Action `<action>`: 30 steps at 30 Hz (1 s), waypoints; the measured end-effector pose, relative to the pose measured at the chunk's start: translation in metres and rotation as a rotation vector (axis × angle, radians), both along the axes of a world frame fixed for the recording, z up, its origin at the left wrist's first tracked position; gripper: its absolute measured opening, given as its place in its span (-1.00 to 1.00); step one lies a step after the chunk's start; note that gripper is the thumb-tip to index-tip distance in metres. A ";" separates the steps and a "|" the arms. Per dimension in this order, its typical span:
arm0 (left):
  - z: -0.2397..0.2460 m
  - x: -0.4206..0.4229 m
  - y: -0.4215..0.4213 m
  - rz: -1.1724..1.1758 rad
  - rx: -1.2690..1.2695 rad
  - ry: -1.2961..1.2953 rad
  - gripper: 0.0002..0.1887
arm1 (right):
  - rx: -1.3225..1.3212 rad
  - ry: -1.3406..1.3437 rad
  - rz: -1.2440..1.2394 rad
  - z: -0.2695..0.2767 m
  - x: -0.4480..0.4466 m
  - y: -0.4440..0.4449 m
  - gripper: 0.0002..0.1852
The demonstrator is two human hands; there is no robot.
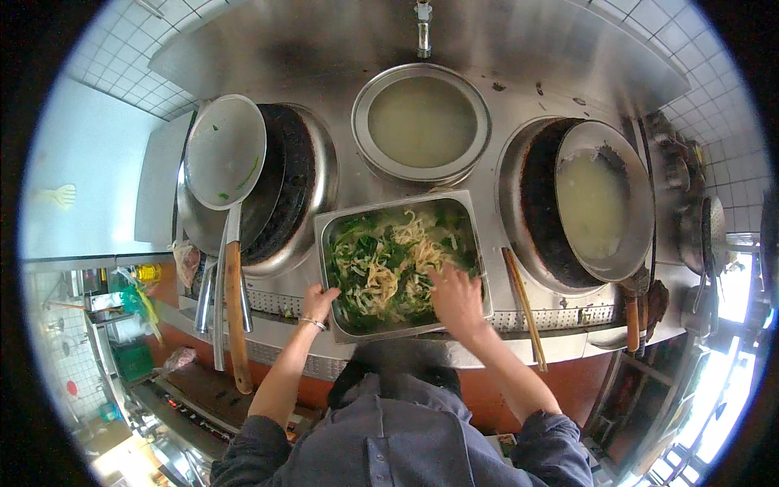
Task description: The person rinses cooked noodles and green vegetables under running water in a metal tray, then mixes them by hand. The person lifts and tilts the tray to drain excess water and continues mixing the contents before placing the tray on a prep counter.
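Observation:
A rectangular stainless steel food pan (401, 333) stands on the counter before me, tilted slightly in the view. In it lie chopped leafy greens (367, 246) mixed with pale yellowish strips (382, 281), perhaps tofu skin or noodles. My left hand (317, 302) grips the pan's left rim, its thumb over the edge. Over the pan's right side, my right hand (459, 298) reaches palm down with its fingers apart at the strips. The undersides of its fingertips are hidden, and I see nothing held there.
A pot of cloudy liquid (423, 122) sits behind the pan, under a faucet (423, 30). To the right, a wok (593, 207) holds more liquid; wooden chopsticks (524, 307) overhang the counter edge. A large ladle or strainer (225, 149) rests over the left burner, handles projecting forward.

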State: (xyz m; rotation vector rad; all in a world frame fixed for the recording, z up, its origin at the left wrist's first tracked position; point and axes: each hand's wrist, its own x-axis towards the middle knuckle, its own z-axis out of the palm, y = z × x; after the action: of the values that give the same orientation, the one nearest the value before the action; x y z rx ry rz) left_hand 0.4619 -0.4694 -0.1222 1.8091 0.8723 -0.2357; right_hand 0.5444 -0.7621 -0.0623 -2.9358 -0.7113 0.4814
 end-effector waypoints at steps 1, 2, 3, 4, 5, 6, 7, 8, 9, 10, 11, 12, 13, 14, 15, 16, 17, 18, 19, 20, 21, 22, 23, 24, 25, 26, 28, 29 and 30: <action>-0.001 -0.002 0.000 -0.007 0.001 0.007 -0.83 | 0.034 0.038 -0.065 0.002 0.012 -0.003 -0.52; -0.002 -0.004 -0.001 -0.022 0.004 0.101 -0.83 | 0.202 0.048 -0.120 0.004 0.024 -0.007 -0.56; -0.003 -0.006 -0.002 -0.022 0.004 0.021 -0.81 | 0.324 0.012 -0.068 0.000 0.040 -0.005 -0.55; -0.004 -0.009 -0.004 -0.040 0.010 -0.011 -0.78 | 0.449 -0.048 -0.008 -0.006 0.057 -0.004 -0.54; -0.004 -0.011 -0.006 -0.091 0.000 0.025 -0.73 | 0.574 -0.110 0.052 -0.014 0.071 -0.001 -0.53; -0.003 -0.012 -0.008 -0.023 -0.027 0.020 -0.66 | 0.577 -0.114 0.068 -0.023 0.083 0.000 -0.54; -0.001 -0.013 -0.011 -0.002 -0.057 -0.021 -0.58 | 0.581 -0.117 0.083 -0.033 0.095 0.002 -0.54; 0.002 -0.012 -0.012 -0.011 -0.115 -0.048 -0.54 | 0.562 -0.100 0.065 -0.043 0.100 0.001 -0.54; 0.006 -0.013 -0.015 -0.015 -0.182 -0.070 -0.53 | 0.588 -0.096 0.092 -0.053 0.105 0.001 -0.53; 0.010 -0.013 -0.017 0.010 -0.199 -0.046 -0.52 | 0.594 -0.070 0.087 -0.061 0.107 -0.001 -0.52; 0.015 -0.012 -0.019 0.010 -0.183 -0.060 -0.50 | 0.550 -0.007 0.052 -0.068 0.107 -0.002 -0.51; 0.019 -0.013 -0.021 0.003 -0.181 -0.054 -0.51 | 0.596 -0.028 0.071 -0.073 0.106 -0.005 -0.51; 0.024 -0.013 -0.022 0.008 -0.192 0.009 -0.54 | 0.592 -0.012 0.060 -0.076 0.105 -0.006 -0.51; 0.028 -0.014 -0.023 0.012 -0.201 -0.038 -0.56 | 0.567 0.034 0.052 -0.079 0.104 -0.009 -0.51; 0.033 -0.015 -0.024 0.028 -0.222 -0.028 -0.59 | 0.614 0.048 0.042 -0.080 0.102 -0.010 -0.51; 0.037 -0.016 -0.025 0.034 -0.263 0.030 -0.62 | 0.641 0.091 0.032 -0.080 0.102 -0.012 -0.51; 0.040 -0.017 -0.026 0.033 -0.221 0.011 -0.66 | 0.664 0.124 0.016 -0.080 0.101 -0.013 -0.52; 0.045 -0.019 -0.026 0.021 -0.199 0.040 -0.69 | 0.687 0.139 0.033 -0.080 0.102 -0.013 -0.52; 0.047 -0.019 -0.026 -0.006 -0.176 0.070 -0.71 | 0.704 0.143 0.042 -0.080 0.102 -0.013 -0.52; 0.049 -0.020 -0.027 0.032 -0.211 0.039 -0.74 | 0.701 0.157 0.030 -0.080 0.102 -0.012 -0.53; 0.051 -0.021 -0.027 0.038 -0.217 0.038 -0.76 | 0.727 0.154 0.045 -0.080 0.102 -0.012 -0.53; 0.053 -0.022 -0.028 0.037 -0.234 0.014 -0.76 | 0.733 0.161 0.040 -0.080 0.101 -0.011 -0.53; 0.054 -0.023 -0.028 0.036 -0.259 0.038 -0.76 | 0.710 0.192 0.027 -0.081 0.101 -0.010 -0.53; 0.055 -0.024 -0.028 0.039 -0.237 -0.004 -0.76 | 0.747 0.159 0.043 -0.081 0.100 -0.010 -0.54; 0.056 -0.026 -0.028 0.040 -0.222 0.002 -0.76 | 0.756 0.149 0.051 -0.082 0.099 -0.009 -0.54; 0.056 -0.027 -0.028 0.037 -0.222 0.054 -0.76 | 0.743 0.152 0.047 -0.082 0.098 -0.009 -0.54; 0.058 -0.030 -0.027 0.050 -0.214 0.040 -0.75 | 0.785 0.160 0.064 -0.083 0.097 -0.009 -0.55; 0.059 -0.031 -0.027 0.053 -0.229 0.103 -0.74 | 0.778 0.186 0.053 -0.083 0.097 -0.009 -0.55; 0.060 -0.032 -0.027 0.040 -0.217 0.057 -0.74 | 0.792 0.188 0.063 -0.084 0.096 -0.009 -0.55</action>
State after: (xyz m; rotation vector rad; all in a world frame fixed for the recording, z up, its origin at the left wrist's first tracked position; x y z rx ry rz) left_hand 0.4297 -0.4961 -0.0624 1.5889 0.8872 -0.3442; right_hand 0.6408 -0.7710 -0.1461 -2.1090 -0.7493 0.3602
